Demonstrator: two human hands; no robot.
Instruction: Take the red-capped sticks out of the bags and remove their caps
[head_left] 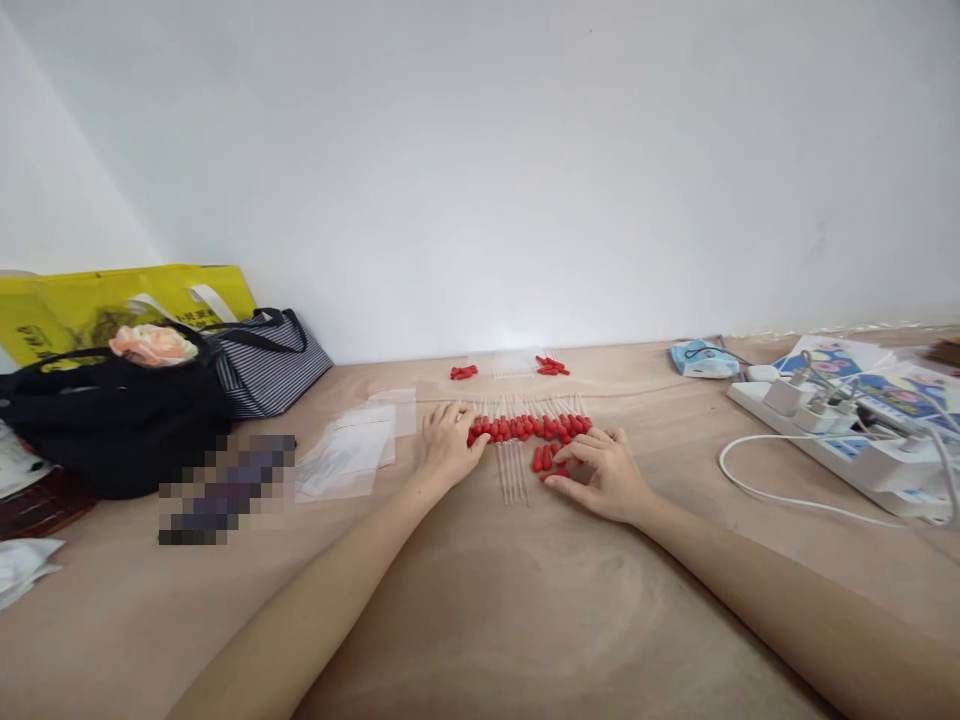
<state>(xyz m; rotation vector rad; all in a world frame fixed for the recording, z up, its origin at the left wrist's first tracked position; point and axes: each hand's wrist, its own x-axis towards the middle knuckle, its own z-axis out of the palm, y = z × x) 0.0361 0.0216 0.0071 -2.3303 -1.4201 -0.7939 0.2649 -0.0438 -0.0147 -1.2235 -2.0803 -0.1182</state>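
Left hand (448,445) and right hand (604,475) touch red-capped droppers (525,428) near clear bags (349,455).

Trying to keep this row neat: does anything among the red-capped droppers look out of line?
Yes. Most red-capped droppers lie in one row between the left hand and right hand. A few red caps sit below that row, beside the right hand's fingers, and some clear tubes jut out nearer the person.

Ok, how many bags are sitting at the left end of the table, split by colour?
Yellow bag: 1
Black bag: 1
Striped bag: 1
Total: 3
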